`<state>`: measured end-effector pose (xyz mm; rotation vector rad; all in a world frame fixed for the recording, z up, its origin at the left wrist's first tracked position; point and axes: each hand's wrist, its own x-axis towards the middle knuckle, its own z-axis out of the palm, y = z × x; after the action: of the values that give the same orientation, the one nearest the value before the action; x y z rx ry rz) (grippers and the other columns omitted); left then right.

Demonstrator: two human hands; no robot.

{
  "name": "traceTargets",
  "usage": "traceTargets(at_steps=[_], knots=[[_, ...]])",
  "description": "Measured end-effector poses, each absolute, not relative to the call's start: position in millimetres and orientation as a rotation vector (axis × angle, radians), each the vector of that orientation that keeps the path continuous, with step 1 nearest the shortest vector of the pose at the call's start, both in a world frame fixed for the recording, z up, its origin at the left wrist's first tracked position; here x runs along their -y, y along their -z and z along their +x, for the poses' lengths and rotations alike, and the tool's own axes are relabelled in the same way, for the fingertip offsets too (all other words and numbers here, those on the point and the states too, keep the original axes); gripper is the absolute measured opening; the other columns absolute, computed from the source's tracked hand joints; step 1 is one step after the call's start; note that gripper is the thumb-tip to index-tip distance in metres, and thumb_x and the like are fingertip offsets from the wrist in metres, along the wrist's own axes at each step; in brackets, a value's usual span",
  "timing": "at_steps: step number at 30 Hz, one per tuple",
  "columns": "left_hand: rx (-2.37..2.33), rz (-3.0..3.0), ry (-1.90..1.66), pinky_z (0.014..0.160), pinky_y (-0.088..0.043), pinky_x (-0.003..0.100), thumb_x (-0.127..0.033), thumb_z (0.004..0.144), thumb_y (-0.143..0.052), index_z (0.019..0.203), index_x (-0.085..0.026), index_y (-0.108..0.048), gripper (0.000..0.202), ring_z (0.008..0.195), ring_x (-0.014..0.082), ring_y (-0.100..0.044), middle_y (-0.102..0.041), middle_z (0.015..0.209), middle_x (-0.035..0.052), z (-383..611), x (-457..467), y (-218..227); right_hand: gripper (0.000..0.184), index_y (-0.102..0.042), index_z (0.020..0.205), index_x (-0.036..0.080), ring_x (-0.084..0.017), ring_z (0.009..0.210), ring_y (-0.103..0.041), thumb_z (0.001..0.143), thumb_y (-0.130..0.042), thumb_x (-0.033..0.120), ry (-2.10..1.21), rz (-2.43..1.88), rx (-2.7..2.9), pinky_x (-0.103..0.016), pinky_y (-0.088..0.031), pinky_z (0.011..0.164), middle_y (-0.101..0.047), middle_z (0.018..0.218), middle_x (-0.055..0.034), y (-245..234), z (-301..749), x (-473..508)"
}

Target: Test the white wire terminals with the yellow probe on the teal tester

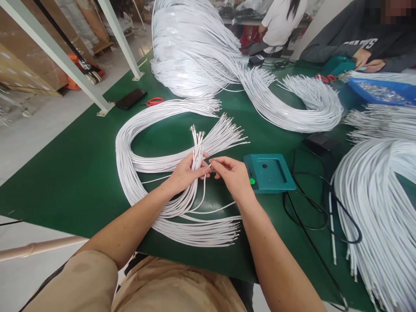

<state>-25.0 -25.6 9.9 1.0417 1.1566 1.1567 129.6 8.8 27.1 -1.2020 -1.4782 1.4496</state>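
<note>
My left hand [186, 174] is closed round a bundle of white cables [196, 151], whose bare metallic ends stick up above the fingers. Its thumb and fingertips meet close to those of my right hand [230, 172]. A single white cable [204, 190] rises to the right fingertips, which pinch it near its end. Under and behind the hands, a larger curved bundle of white cables [122, 151] lies on the green table, its cut ends fanned to the right. Just right of my right hand stands a teal device [271, 173] with a shallow recess and a green button.
A big heap of white cables [191, 43] stands at the back, with more bundles [380, 208] at right. Black cords [312, 212] loop beside the device. Red-handled scissors [154, 102] and a phone [131, 99] lie back left. Across the table, a co-worker's hands [368, 60] work near a blue tray [360, 89].
</note>
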Motion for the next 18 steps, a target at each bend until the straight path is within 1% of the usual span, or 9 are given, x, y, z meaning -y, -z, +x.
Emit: traceTargets(at_steps=[2, 3, 5, 8, 11, 12, 14, 16, 18], knots=[[-1.077, 0.963, -1.129, 0.061, -0.045, 0.023, -0.030, 0.071, -0.074, 0.123, -0.020, -0.051, 0.057, 0.066, 0.0103, -0.062, -0.061, 0.078, -0.0026, -25.4, 25.7, -9.9, 0.019, -0.068, 0.077, 0.017, -0.011, 0.054, -0.050, 0.077, -0.062, 0.034, -1.372, -1.221, 1.555, -0.025, -0.043, 0.057, -0.064, 0.066, 0.0003, -25.1, 129.9, -9.1], [-1.043, 0.925, -1.112, 0.061, -0.045, 0.022, -0.030, 0.071, -0.075, 0.126, -0.021, -0.051, 0.060, 0.067, 0.0100, -0.061, -0.062, 0.080, -0.0021, -25.7, 25.7, -9.8, 0.019, -0.067, 0.075, 0.018, -0.012, 0.056, -0.051, 0.079, -0.060, 0.034, -1.313, -1.229, 1.609, -0.025, -0.043, 0.058, -0.063, 0.066, 0.0002, -23.9, 130.0, -9.0], [-0.982, 0.860, -1.080, 0.060, -0.044, 0.021, -0.028, 0.070, -0.076, 0.123, -0.021, -0.056, 0.057, 0.067, 0.0092, -0.061, -0.062, 0.081, -0.0011, -27.0, 25.7, -9.8, 0.020, -0.064, 0.073, 0.019, -0.013, 0.060, -0.053, 0.084, -0.055, 0.033, -1.149, -1.220, 1.747, -0.026, -0.042, 0.061, -0.063, 0.068, -0.0006, -21.7, 130.3, -8.1], [-0.939, 0.780, -1.058, 0.058, -0.043, 0.020, -0.025, 0.068, -0.077, 0.115, -0.018, -0.063, 0.049, 0.065, 0.0086, -0.061, -0.062, 0.080, 0.0002, -29.8, 25.0, -10.0, 0.023, -0.059, 0.074, 0.019, -0.014, 0.069, -0.054, 0.090, -0.046, 0.029, -0.790, -1.142, 2.029, -0.026, -0.040, 0.066, -0.062, 0.077, -0.0035, -20.7, 132.2, -6.2], [-0.941, 0.738, -1.054, 0.056, -0.043, 0.020, -0.023, 0.068, -0.077, 0.112, -0.016, -0.064, 0.047, 0.063, 0.0084, -0.060, -0.062, 0.077, 0.0008, -33.4, 23.9, -10.9, 0.026, -0.058, 0.075, 0.019, -0.014, 0.069, -0.052, 0.093, -0.041, 0.025, -0.485, -1.068, 2.276, -0.026, -0.036, 0.063, -0.060, 0.082, -0.0055, -24.0, 135.9, -5.3], [-0.942, 0.740, -1.055, 0.056, -0.043, 0.020, -0.022, 0.068, -0.077, 0.112, -0.016, -0.063, 0.047, 0.063, 0.0083, -0.060, -0.062, 0.076, 0.0007, -34.7, 23.5, -11.2, 0.025, -0.057, 0.074, 0.019, -0.014, 0.067, -0.051, 0.092, -0.041, 0.025, -0.472, -1.066, 2.311, -0.026, -0.036, 0.061, -0.059, 0.081, -0.0050, -26.0, 137.5, -5.5], [-0.939, 0.765, -1.069, 0.055, -0.042, 0.019, -0.022, 0.069, -0.077, 0.113, -0.016, -0.062, 0.047, 0.063, 0.0082, -0.060, -0.062, 0.075, 0.0001, -36.8, 22.8, -11.7, 0.022, -0.058, 0.074, 0.019, -0.013, 0.065, -0.052, 0.091, -0.045, 0.026, -0.563, -1.103, 2.271, -0.025, -0.036, 0.060, -0.060, 0.076, -0.0028, -31.0, 140.4, -6.6], [-0.937, 0.802, -1.095, 0.053, -0.040, 0.017, -0.022, 0.069, -0.077, 0.113, -0.017, -0.061, 0.047, 0.064, 0.0084, -0.061, -0.062, 0.075, -0.0004, -37.7, 22.6, -11.6, 0.021, -0.060, 0.077, 0.020, -0.012, 0.063, -0.053, 0.090, -0.047, 0.029, -0.729, -1.180, 2.115, -0.024, -0.038, 0.060, -0.061, 0.072, -0.0008, -36.0, 142.3, -8.1], [-0.945, 0.837, -1.107, 0.051, -0.038, 0.016, -0.022, 0.069, -0.078, 0.113, -0.018, -0.060, 0.048, 0.064, 0.0087, -0.062, -0.061, 0.075, -0.0011, -37.3, 22.9, -11.0, 0.024, -0.063, 0.082, 0.020, -0.011, 0.056, -0.053, 0.091, -0.045, 0.033, -0.931, -1.253, 1.920, -0.023, -0.040, 0.055, -0.062, 0.071, 0.0003, -39.3, 142.4, -9.3]])
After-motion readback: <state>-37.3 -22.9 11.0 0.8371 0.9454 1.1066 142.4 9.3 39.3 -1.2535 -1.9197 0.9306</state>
